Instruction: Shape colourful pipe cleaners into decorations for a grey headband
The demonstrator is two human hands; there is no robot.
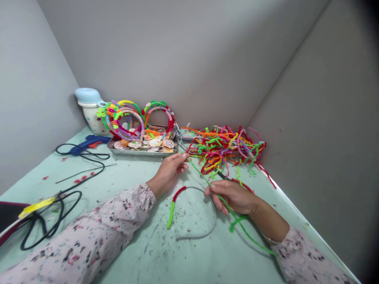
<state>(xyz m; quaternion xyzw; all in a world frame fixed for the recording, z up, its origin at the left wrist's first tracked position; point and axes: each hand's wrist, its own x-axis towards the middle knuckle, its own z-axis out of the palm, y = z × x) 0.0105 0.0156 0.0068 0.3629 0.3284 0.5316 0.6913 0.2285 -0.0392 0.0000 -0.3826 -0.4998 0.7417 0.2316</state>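
A green pipe cleaner (197, 171) is stretched between my two hands. My left hand (171, 170) pinches its far end, close to the tangled heap. Lower along its length, my right hand (232, 195) is closed round it, and the rest trails below toward my right sleeve, with a green curl by the wrist. Beneath my hands lies a grey headband (215, 221) on the table, curved open to the left. One end of it is wrapped in red and then bright green fuzzy covering (171, 215).
A heap of coloured pipe cleaners (225, 146) lies at the back right. A metal tray (139, 153) holds shells and finished-looking wrapped headbands (130, 118). On the left are a blue glue gun (89, 144), its black cable (80, 194) and a lidded white cup (95, 118).
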